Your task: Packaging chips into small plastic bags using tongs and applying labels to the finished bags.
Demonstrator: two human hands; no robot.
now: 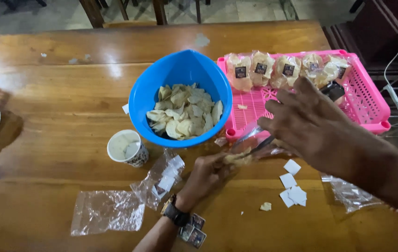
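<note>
My left hand (208, 175), with a watch on the wrist, grips the bottom of a small clear bag (248, 148) that has some chips in it. My right hand (308, 123) holds the upper part of the same bag, just in front of the pink tray (371, 109). A blue bowl (180, 70) full of pale chips (185, 114) stands right behind my left hand. Several filled, labelled chip bags (285, 70) line the far side of the pink tray.
A paper cup (126, 148) stands left of the bowl. Empty clear bags (108, 211) and a bag of labels (161, 179) lie on the wooden table (45, 116). White paper squares (292, 186), a chip crumb (265, 206) and more plastic (350, 192) lie at right.
</note>
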